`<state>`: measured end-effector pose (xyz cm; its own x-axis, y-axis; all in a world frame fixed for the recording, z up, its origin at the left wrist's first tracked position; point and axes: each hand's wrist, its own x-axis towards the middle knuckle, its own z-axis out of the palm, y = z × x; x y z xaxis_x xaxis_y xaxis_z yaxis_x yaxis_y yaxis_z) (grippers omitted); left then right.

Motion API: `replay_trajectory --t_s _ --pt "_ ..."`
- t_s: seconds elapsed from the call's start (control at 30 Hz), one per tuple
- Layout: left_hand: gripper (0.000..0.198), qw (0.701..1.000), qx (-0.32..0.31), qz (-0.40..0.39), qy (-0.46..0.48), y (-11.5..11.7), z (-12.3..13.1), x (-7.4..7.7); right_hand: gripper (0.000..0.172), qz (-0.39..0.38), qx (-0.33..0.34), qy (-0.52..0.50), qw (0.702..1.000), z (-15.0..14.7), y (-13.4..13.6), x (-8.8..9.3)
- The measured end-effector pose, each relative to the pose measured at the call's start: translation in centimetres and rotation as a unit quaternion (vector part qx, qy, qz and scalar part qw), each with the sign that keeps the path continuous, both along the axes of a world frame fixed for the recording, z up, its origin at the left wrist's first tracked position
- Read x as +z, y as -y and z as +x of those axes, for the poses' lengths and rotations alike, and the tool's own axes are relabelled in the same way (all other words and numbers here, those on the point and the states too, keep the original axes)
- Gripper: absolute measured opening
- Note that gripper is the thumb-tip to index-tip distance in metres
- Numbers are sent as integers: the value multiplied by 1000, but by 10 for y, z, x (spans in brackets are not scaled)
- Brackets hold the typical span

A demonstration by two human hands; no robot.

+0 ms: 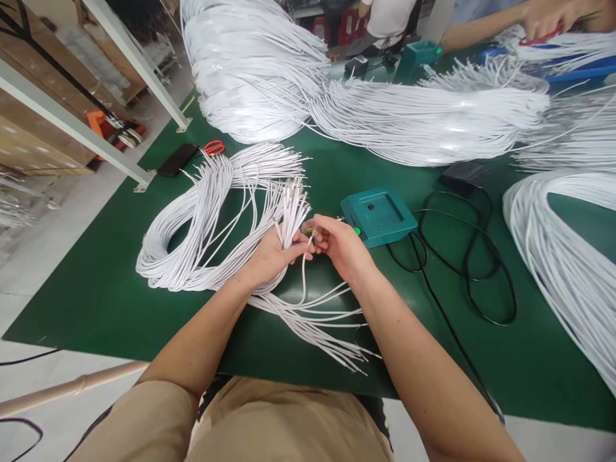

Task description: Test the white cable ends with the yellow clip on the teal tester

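On the counter (86, 308), a coil (154, 250) is lying left of a box (378, 215). Behind the coil, a phone (178, 159) is resting left of scissors (214, 147).

Head camera: single view from the wearer's head, facing forward and down.
Shirt (279, 423): at the bottom edge, close below the lens.
Hands: left hand (272, 255) and right hand (344, 240) close, near the middle.
Table (115, 314): seen from above its near edge, stretching away.
Co-worker's hand (546, 20): farther off, top right.
Floor (29, 276): beyond the table, left.
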<state>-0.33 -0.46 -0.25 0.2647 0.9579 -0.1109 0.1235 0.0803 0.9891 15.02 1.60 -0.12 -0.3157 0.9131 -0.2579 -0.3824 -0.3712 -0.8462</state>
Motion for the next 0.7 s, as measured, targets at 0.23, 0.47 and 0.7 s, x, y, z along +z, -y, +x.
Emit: replay_trajectory --t_s 0.23,0.47,0.7 --pt "19 999 15 18 -21 1 -2 3 32 -31 81 -54 995 4 -1 -4" --pt "24 998 40 30 -24 -2 -7 1 31 -38 75 -82 993 5 0 -4" --pt "47 998 37 20 42 -1 -5 2 30 51 -18 77 996 2 5 1"
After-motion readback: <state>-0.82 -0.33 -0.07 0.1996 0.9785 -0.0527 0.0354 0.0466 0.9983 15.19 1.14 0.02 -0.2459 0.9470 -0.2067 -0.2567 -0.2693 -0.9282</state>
